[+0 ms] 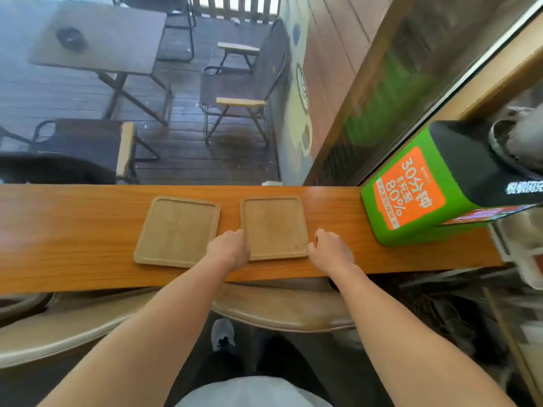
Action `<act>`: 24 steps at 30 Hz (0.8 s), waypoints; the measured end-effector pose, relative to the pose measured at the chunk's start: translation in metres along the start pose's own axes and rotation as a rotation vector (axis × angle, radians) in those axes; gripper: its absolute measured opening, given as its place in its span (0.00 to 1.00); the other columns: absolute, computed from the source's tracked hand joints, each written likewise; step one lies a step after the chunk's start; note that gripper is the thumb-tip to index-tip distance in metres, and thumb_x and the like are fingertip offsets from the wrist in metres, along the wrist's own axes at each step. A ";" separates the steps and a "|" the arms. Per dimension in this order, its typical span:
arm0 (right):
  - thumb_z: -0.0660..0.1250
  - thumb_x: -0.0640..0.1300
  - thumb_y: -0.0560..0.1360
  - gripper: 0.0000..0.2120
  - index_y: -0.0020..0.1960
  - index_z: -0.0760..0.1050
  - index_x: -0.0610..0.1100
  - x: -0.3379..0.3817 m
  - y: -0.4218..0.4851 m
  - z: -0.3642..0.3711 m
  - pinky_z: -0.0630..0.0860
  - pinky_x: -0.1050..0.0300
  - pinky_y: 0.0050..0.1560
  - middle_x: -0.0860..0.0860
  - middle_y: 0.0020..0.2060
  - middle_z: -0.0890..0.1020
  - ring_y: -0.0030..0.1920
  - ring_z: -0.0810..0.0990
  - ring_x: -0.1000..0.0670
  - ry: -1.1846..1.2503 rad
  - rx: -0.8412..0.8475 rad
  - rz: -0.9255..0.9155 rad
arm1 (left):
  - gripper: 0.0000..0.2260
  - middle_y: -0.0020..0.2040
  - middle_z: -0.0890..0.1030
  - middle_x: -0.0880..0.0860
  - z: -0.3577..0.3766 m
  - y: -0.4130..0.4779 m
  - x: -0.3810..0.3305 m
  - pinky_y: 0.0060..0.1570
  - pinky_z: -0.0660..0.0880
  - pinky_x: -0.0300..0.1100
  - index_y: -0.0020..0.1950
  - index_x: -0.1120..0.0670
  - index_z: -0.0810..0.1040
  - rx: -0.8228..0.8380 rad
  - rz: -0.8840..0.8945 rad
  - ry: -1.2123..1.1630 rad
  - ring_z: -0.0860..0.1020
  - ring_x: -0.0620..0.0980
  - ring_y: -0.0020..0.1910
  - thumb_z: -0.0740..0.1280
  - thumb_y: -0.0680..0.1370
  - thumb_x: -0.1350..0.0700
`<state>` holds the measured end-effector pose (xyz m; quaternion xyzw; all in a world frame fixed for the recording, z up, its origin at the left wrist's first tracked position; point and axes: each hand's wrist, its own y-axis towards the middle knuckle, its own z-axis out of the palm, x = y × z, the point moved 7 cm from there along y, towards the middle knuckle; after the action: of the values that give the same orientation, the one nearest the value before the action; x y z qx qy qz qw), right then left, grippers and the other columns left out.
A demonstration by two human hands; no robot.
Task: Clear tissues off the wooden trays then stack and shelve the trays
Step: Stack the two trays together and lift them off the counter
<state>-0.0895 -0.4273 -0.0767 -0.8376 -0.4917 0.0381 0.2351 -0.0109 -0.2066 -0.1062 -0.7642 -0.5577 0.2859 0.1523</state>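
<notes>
You are looking down at a long orange-brown wooden counter (73, 236) that runs across the view, with 2 square wooden trays lying flat on it side by side, close together but not touching. The left tray (176, 230) sits slightly skewed, and the right tray (273, 226) lies straighter; both have raised rims, and no tissue shows on either of them. Your left hand (230, 248) rests at the gap between the 2 trays, over the near right corner of the left tray and pressed up against the left edge of the right tray, fingers curled downward. Your right hand (330, 249) sits on the counter against the right tray's near right corner, fingers likewise curled. Your 2 hands bracket the right tray from either side, but whether either one has actually clamped its rim cannot be told from this angle, since the fingertips are hidden under the knuckles. To the right of the trays, well apart from them, a green kiosk box (411, 195) with an orange label stands on the counter's end. Below the counter edge you can see a tan padded stool seat (282, 312) and 1 grey shoe (222, 333). Beyond the counter, outside, a dark folding table (102, 39) and folding chairs (241, 92) stand on wet dark decking.
</notes>
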 end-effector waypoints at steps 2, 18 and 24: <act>0.57 0.50 0.79 0.07 0.48 0.68 0.47 -0.004 0.011 0.013 0.71 0.52 0.40 0.48 0.46 0.74 0.44 0.74 0.45 -0.003 0.038 0.011 | 0.09 0.54 0.78 0.56 0.007 0.007 0.004 0.45 0.76 0.51 0.56 0.56 0.72 0.042 -0.036 -0.014 0.77 0.58 0.49 0.59 0.80 0.53; 0.67 0.50 0.75 0.28 0.71 0.65 0.41 -0.040 0.098 0.102 0.74 0.44 0.62 0.42 0.67 0.71 0.64 0.73 0.40 0.620 0.197 0.401 | 0.24 0.67 0.71 0.61 0.058 0.057 0.003 0.55 0.73 0.50 0.70 0.62 0.65 0.072 -0.564 -0.523 0.73 0.60 0.62 0.62 0.79 0.51; 0.64 0.55 0.75 0.27 0.67 0.70 0.38 -0.040 0.101 0.109 0.75 0.42 0.61 0.41 0.65 0.73 0.61 0.75 0.38 0.603 0.267 0.477 | 0.28 0.68 0.71 0.60 0.065 0.057 0.006 0.57 0.73 0.50 0.70 0.61 0.68 0.077 -0.612 -0.587 0.73 0.60 0.63 0.66 0.77 0.44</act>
<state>-0.0613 -0.4634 -0.2231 -0.8639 -0.1833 -0.0924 0.4600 -0.0054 -0.2256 -0.1910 -0.4435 -0.7674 0.4536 0.0932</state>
